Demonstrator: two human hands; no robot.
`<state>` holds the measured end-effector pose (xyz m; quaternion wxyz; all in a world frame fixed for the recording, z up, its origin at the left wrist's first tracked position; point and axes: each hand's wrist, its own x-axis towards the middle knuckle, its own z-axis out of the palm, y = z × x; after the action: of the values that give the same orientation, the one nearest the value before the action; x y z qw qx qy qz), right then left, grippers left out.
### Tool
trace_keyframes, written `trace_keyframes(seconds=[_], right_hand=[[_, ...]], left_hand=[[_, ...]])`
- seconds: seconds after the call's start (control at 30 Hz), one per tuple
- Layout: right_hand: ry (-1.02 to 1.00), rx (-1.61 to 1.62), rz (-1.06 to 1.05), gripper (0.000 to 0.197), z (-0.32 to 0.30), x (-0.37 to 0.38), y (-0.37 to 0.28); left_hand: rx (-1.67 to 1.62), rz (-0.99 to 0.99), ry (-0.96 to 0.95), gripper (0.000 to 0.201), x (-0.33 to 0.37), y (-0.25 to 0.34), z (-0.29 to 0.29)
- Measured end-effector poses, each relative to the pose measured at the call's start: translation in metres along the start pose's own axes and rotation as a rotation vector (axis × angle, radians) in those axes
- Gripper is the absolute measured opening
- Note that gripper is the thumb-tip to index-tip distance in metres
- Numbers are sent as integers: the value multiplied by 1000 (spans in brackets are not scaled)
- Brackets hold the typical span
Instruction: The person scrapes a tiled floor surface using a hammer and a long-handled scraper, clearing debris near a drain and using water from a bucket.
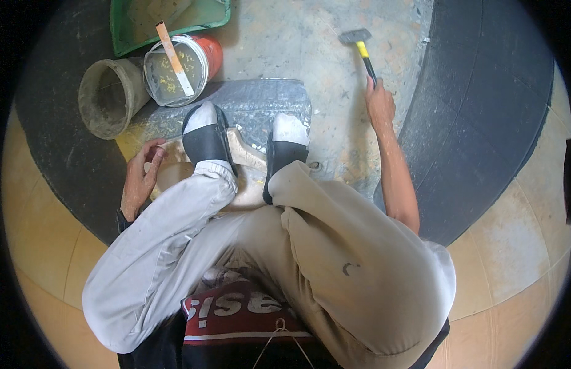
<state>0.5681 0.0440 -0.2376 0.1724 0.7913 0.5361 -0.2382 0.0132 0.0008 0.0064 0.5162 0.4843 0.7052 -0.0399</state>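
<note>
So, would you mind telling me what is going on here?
A seated person holds a hammer in the right hand, its head out over the grey floor, away from the pale piece by the feet. The left hand is at the left end of that piece, beside the left sandal. Farther off on the left are a grey bucket, a red bucket with a stick across its mouth, and a green tray.

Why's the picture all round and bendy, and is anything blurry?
Head view: fisheye bending makes the floor tiles curve, with black corners; head view: the hammer has a slightly blurry head; head view: the left trouser leg looks brighter than the right trouser leg.
</note>
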Motion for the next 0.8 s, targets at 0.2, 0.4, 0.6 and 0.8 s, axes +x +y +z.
trace_keyframes(seconds=[0.2,0.4,0.6,0.8], right_hand=[[29,57,-33,51,2,15,-17],[81,80,-127,53,-10,46,-63],[-37,30,3,54,21,-7,17],[-34,128,-17,54,7,13,-26]], left_hand=[[-24,2,-26,32,0,-6,3],[4,44,-23,32,5,5,-2],[-37,-12,-8,32,-5,-1,3],[-54,3,-23,32,-3,-3,6]])
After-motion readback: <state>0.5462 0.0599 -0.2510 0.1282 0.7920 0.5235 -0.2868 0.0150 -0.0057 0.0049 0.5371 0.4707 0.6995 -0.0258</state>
